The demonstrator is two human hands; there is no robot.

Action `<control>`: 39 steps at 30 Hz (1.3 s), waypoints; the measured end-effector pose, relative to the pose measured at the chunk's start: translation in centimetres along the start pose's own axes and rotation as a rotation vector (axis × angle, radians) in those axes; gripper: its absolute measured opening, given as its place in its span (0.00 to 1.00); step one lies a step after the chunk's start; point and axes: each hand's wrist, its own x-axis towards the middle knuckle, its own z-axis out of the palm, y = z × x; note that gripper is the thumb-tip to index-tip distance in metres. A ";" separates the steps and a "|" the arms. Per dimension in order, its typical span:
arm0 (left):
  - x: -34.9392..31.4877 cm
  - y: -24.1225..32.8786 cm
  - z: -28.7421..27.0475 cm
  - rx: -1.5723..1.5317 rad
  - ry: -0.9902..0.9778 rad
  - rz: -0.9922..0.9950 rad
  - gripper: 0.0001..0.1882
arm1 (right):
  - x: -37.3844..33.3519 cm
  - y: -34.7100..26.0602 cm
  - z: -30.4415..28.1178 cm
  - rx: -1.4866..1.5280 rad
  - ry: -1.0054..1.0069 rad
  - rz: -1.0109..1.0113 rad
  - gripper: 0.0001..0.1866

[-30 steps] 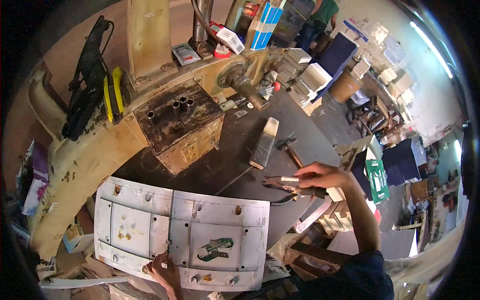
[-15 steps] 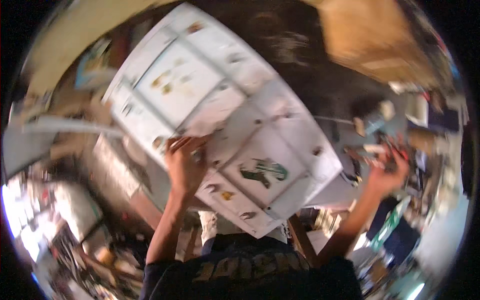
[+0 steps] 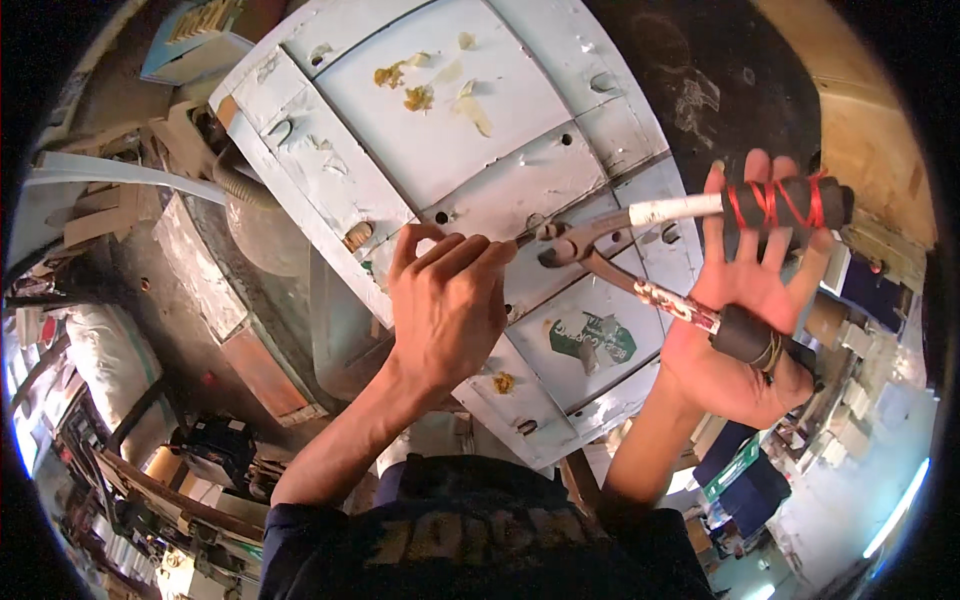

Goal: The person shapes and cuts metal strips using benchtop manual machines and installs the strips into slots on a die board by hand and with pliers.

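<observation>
In my right hand (image 3: pixel 745 290) are metal pincers (image 3: pixel 600 250), their handles spread wide. One grip is wrapped in black with red cord and lies across my stretched fingers; the other, with a black sleeve, rests against the thumb side. My left hand (image 3: pixel 445 310) is closed in a pinch. A thin dark piece (image 3: pixel 524 238) shows between its fingertips and the pincer jaws; its kind cannot be made out. Below both hands lies a large white panel (image 3: pixel 470 90) with a grid of strips, small holes, bent tabs, yellowish glue blobs and a green label (image 3: pixel 590 340).
A brown board (image 3: pixel 850 90) stands at the far right. To the left are a light wooden plank (image 3: pixel 205 270), a white sack (image 3: pixel 110 360) and a pale blue box (image 3: pixel 195 45). Dark blue cloth-like material (image 3: pixel 745 480) lies at the lower right.
My right hand has brought the pincers leftward over the panel, beside my left hand. My left hand has shifted right, and the panel sits higher in view.
</observation>
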 end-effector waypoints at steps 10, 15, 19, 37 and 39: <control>0.1 -0.4 -0.4 -0.034 -0.034 0.007 0.16 | 0.4 1.0 2.4 -0.152 -0.073 0.016 0.39; 0.1 -0.3 -0.3 -0.034 -0.036 0.005 0.14 | -0.3 1.7 3.6 -0.328 -0.078 -0.006 0.55; 0.1 -0.1 -0.4 -0.032 -0.030 0.004 0.14 | -0.8 1.5 3.1 -0.343 -0.104 -0.038 0.53; 0.2 -0.1 -0.2 -0.015 -0.024 0.010 0.12 | -0.8 1.4 1.8 -0.116 -0.349 -0.083 0.50; 0.2 0.0 -0.3 -0.007 -0.028 -0.003 0.11 | -0.7 1.0 1.8 -0.214 -0.379 -0.086 0.50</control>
